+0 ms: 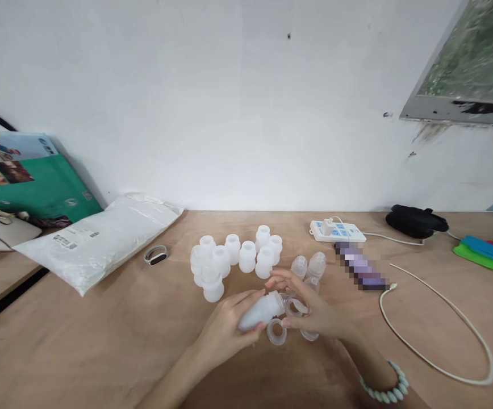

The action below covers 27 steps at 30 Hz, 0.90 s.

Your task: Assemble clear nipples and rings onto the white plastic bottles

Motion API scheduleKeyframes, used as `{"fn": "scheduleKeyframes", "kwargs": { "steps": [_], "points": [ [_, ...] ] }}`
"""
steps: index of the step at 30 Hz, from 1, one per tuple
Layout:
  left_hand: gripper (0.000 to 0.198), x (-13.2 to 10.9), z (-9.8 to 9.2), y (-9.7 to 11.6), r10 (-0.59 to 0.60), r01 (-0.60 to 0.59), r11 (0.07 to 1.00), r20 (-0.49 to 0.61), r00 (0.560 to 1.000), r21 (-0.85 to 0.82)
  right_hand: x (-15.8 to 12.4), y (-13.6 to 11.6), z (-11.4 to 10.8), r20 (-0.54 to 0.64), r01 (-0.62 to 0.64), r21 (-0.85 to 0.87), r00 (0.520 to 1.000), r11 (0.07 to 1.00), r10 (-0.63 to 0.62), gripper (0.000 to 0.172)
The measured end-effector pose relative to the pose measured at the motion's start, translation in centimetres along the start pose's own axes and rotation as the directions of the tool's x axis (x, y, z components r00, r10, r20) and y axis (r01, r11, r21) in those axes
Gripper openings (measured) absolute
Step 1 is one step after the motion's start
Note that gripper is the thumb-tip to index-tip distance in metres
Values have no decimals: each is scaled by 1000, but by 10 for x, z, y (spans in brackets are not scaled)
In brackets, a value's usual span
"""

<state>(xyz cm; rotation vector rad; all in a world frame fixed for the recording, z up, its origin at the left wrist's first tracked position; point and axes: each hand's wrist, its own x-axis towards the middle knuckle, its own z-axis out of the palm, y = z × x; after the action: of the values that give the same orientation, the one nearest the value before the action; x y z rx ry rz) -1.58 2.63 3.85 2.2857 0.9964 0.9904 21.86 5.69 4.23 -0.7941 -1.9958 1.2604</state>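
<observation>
My left hand (233,321) is wrapped round a frosted white plastic bottle (258,313). The bottle lies tilted, its threaded neck pointing right and slightly up. Over that neck my right hand (310,304) arches with thumb and fingers spread apart; no firm grip on anything shows. Clear plastic rings, one of them a clear collar (276,332), lie on the table below and beside the right hand, partly hidden by it. Past its fingers stand clear domed caps (316,264). Several small white plastic bottles (247,257) stand upright in a group beyond both hands.
A white parcel bag (105,236) and a wristband (156,255) lie left on the wooden table (114,346). At right are a power strip (337,230), a blurred phone (361,267), a looped white cable (438,301), a black case (417,221) and coloured sheets (483,253).
</observation>
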Motion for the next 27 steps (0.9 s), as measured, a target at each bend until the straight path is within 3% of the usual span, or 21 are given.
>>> {"fn": "scheduleKeyframes", "kwargs": {
  "steps": [3,8,11,14,16,19,21,25,27],
  "points": [
    [48,-1,1,-1,31,-31,998,5,1000,47,2,-3,2,2,-42,65,999,997,42,57],
    [52,-4,3,-2,75,-75,990,11,997,116,3,3,8,-74,-233,121,967,965,243,36],
    [50,-3,3,-2,61,-62,991,12,998,116,2,3,3,-50,-161,116,985,980,168,43],
    [48,-3,2,-2,68,-67,992,-1,998,108,2,1,-2,-3,-47,103,999,994,47,61],
    [51,-3,2,-2,79,-79,991,-2,997,107,3,1,0,-32,-54,114,998,992,58,61],
    [54,-4,3,-3,85,-84,990,-1,996,110,5,3,4,-114,-200,157,969,967,219,44],
    [55,-4,4,-4,88,-87,990,-4,996,114,4,4,3,-127,-238,184,956,954,263,42],
    [53,-4,4,-5,88,-85,991,-21,996,101,4,3,-1,-31,-41,179,998,983,47,63],
    [53,-4,4,-5,89,-87,992,-16,996,95,4,3,1,-37,-62,155,997,986,68,67]
  ]
}}
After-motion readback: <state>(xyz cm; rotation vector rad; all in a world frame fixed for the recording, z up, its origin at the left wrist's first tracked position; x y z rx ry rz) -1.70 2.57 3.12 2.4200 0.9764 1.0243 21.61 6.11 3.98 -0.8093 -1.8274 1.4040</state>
